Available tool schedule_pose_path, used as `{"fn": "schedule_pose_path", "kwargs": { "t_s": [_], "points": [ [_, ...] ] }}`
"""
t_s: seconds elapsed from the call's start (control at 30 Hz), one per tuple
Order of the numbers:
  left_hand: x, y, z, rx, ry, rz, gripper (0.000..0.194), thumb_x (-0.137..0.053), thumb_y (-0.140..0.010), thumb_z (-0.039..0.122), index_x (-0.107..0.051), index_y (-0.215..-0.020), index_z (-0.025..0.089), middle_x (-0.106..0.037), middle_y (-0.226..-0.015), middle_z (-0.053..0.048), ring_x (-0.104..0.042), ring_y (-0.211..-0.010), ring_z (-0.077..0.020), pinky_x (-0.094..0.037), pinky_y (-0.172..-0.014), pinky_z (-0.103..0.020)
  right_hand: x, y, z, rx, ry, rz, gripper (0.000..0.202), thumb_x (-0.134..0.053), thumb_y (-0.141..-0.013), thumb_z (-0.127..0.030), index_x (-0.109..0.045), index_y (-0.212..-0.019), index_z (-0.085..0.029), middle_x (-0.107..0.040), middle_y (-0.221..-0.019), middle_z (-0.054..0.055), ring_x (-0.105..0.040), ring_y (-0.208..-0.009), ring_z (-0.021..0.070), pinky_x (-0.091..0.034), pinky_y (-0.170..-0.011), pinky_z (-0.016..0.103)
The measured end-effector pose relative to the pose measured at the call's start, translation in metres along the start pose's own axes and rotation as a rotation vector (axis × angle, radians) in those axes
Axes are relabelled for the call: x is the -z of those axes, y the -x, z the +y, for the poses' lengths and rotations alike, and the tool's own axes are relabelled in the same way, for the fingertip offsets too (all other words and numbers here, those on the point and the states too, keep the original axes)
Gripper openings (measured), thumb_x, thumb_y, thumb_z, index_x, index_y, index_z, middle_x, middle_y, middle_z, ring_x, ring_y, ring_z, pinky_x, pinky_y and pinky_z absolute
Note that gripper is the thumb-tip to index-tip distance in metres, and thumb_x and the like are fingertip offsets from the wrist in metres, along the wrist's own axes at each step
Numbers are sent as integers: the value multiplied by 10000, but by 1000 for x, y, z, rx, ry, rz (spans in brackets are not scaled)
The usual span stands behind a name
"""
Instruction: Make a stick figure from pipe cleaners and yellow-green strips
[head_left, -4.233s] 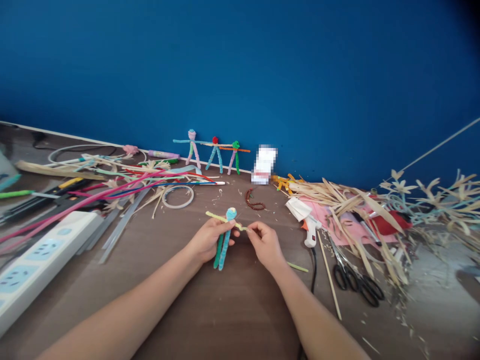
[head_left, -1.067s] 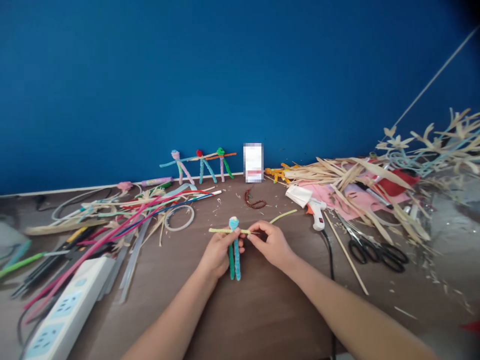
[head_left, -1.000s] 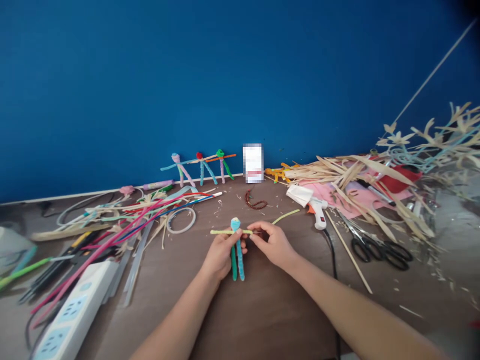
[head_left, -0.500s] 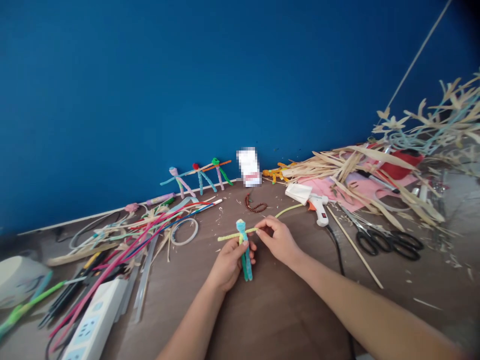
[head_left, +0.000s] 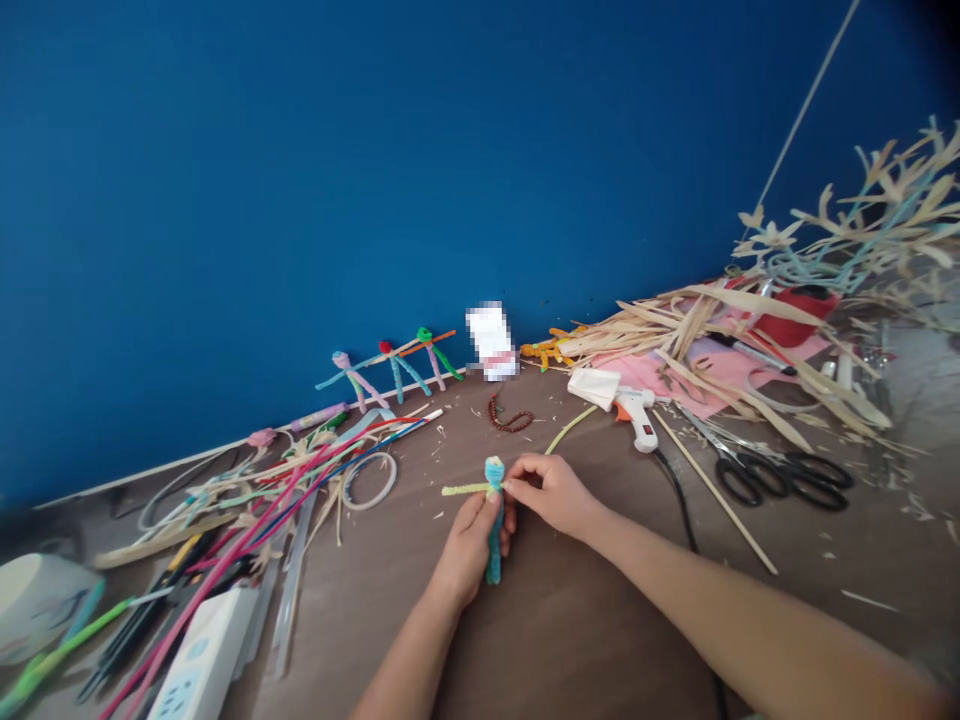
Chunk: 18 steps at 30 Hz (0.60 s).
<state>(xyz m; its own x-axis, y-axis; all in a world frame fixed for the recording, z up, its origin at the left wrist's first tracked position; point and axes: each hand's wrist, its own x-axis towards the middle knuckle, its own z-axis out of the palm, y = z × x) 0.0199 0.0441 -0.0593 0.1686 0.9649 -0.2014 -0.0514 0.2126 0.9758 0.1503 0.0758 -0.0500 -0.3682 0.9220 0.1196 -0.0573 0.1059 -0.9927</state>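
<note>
A small pipe-cleaner figure (head_left: 493, 474), with a blue wrapped head, blue legs and pale yellow arms, is held upright above the table. My left hand (head_left: 474, 545) is closed around its body, thumb at the chest, with the legs showing below. One yellow arm points out to the left. At the figure's right side, my right hand (head_left: 546, 488) pinches at the other arm, which the fingers mostly hide. Behind the right hand a yellow-green pipe cleaner (head_left: 568, 430) lies on the table near the white glue gun (head_left: 636, 412).
Three pipe-cleaner figures (head_left: 390, 362) lean against the blue wall. Black-handled scissors (head_left: 757, 476), a wooden stick (head_left: 724, 500) and dried strips (head_left: 675, 325) lie right. Pipe cleaners (head_left: 247, 490), a ring (head_left: 370, 481) and a white power strip (head_left: 206, 650) lie left. A bead bracelet (head_left: 511, 424) lies beyond my hands.
The figure has turned in my left hand, so its legs appear nearly as one. My right fingers have moved in closer to its body along the right arm. The view has shifted slightly.
</note>
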Motion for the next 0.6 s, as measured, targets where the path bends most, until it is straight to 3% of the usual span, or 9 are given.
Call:
{"fn": "schedule_pose_path", "kwargs": {
  "t_s": [0.3,0.43,0.6],
  "points": [
    [0,-1,-5,6,-37,21,361,-427,-766,466,-481,-583,159,-461,-496,18,-391,-393,-69,-298,-393,-184,-3,0,7,-75,-100,-9,100,-507,-708,-198,-490,-610,-180,-574,-465,-47,-563,-439,121,-429,-472,230],
    [1,-1,-3,14,-48,-20,356,-406,-786,443,-484,-595,153,-473,-501,10,-413,-411,-75,-322,-415,-186,-4,0,8,-76,-115,-25,76,-470,-718,-183,-470,-643,-189,-530,-415,-71,-540,-409,113,-410,-452,218],
    [2,-1,-3,-8,-68,-114,322,-435,-786,401,-474,-597,143,-455,-499,16,-402,-418,-67,-307,-413,-177,-1,0,3,-55,117,91,76,-503,-652,-137,-471,-590,-168,-480,-456,-65,-476,-458,87,-368,-467,191]
  ]
}}
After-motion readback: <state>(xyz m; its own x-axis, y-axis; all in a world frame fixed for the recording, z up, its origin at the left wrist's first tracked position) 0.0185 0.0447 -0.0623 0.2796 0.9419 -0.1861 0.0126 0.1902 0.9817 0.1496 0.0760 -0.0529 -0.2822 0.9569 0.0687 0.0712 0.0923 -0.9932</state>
